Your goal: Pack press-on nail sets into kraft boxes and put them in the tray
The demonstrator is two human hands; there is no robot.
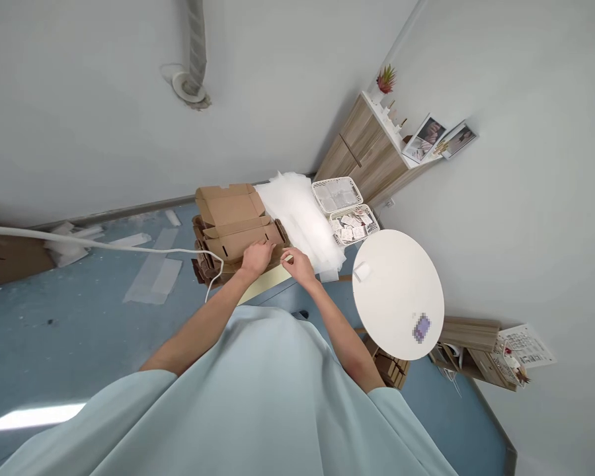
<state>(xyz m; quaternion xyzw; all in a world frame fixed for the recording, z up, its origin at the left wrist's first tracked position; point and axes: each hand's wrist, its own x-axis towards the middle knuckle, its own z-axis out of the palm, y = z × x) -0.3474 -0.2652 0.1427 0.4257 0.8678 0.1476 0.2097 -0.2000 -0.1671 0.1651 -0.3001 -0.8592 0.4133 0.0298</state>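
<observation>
A brown cardboard box (235,239), partly folded, lies just in front of me on top of more flattened cardboard. My left hand (258,258) is closed on its near edge, fingers curled at the board. Close to its right corner my right hand (298,266) holds its thumb and fingers together in a pinch. Whatever is between those fingertips is too small to make out. Another open cardboard box (231,203) lies behind the first. White foam wrap (302,215) is heaped right beside the boxes.
Two white plastic baskets (331,210) hold small packets and cards. A round white table (396,291) stands to the right, with a wood-fronted cabinet (359,152) behind. A white cable (129,248) crosses from the left to the boxes. Plastic sheets (153,277) lie on the blue floor.
</observation>
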